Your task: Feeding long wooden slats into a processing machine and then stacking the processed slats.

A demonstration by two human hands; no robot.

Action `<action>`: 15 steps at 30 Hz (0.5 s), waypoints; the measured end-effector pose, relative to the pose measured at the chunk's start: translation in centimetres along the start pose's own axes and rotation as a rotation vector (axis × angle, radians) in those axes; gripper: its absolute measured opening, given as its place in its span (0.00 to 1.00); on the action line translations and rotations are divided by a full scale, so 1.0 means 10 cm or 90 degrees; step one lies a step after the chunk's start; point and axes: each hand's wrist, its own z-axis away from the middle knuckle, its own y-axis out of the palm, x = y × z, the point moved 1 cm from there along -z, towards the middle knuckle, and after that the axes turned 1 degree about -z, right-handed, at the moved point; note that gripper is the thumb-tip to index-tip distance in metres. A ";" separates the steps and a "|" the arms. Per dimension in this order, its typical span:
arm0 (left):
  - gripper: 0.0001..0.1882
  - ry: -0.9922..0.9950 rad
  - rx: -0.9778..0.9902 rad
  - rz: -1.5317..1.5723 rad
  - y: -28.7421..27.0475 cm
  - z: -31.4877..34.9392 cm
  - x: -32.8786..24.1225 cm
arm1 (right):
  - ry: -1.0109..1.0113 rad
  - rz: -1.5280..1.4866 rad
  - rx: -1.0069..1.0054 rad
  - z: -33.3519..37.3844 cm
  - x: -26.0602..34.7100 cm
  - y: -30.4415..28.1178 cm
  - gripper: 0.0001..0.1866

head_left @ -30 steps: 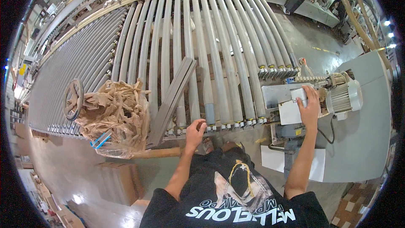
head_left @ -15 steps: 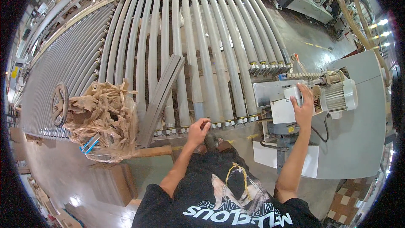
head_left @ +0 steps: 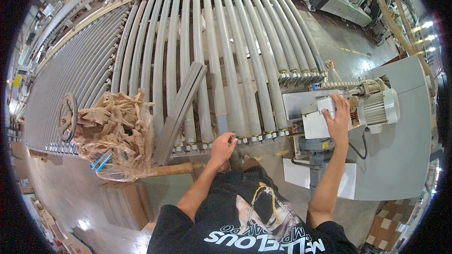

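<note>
My left hand (head_left: 223,150) hovers over the near ends of the rollers on a roller conveyor (head_left: 221,84). Its fingers are curled in toward the thumb, and whatever may lie between them is too small to make out. To the right, my right hand (head_left: 338,121) rests against a small white box (head_left: 325,106) on a machine head, fingers stretched out and thumb apart. Beside that hand sits a ribbed pale motor (head_left: 378,107). Under the box is a white panel (head_left: 316,125). Two long grey-brown strips (head_left: 181,108) lie slanted across the rollers to the left.
A heap of crumpled brown wrapping (head_left: 115,134) in clear plastic sits left of the strips, near a handwheel (head_left: 67,117). A large grey panel (head_left: 400,160) spreads out at the right. Stacked brown boards (head_left: 125,204) stand at the lower left.
My left hand has shifted very slightly to the right, its fingers still curled. My right hand stays at the white box, with its fingers a little more apart.
</note>
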 end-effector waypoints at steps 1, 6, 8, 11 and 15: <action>0.16 0.002 0.000 -0.006 0.00 0.00 -0.01 | 0.004 -0.009 -0.001 0.00 0.01 -0.01 0.32; 0.16 0.009 0.005 -0.011 0.00 -0.01 -0.02 | 0.016 -0.033 -0.024 0.00 0.03 -0.05 0.31; 0.16 0.019 0.004 -0.011 0.02 0.01 0.03 | 0.011 -0.034 -0.028 0.00 0.01 -0.04 0.31; 0.16 0.079 -0.023 -0.010 0.04 0.03 0.06 | 0.020 -0.031 -0.031 0.00 -0.01 -0.02 0.30; 0.16 0.121 -0.018 -0.056 0.05 0.04 0.05 | 0.018 -0.043 -0.031 0.01 -0.03 -0.02 0.30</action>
